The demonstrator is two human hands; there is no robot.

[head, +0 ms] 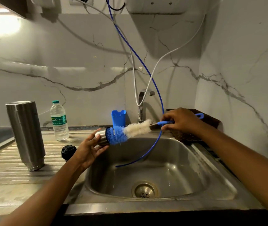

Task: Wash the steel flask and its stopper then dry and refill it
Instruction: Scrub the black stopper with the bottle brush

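Observation:
My left hand (87, 148) holds a small steel cup-shaped lid (102, 138) on its side over the left rim of the sink (219, 190). My right hand (179, 121) grips the blue handle of a bottle brush (130, 131). The brush's blue bristle tip is pushed into the lid's mouth, and its white bristles stick out. The tall steel flask (26, 134) stands upside down on the ribbed draining board (3, 167) at the left. Beside it, partly behind my left wrist, stands the black stopper (67, 150).
A plastic water bottle (59, 120) stands behind the stopper. A blue holder (118, 118) and the tap (142, 105) are at the sink's back. A blue tube (148, 154) and a white tube (152, 74) hang into the basin. A dark basket (211, 121) sits at the back right.

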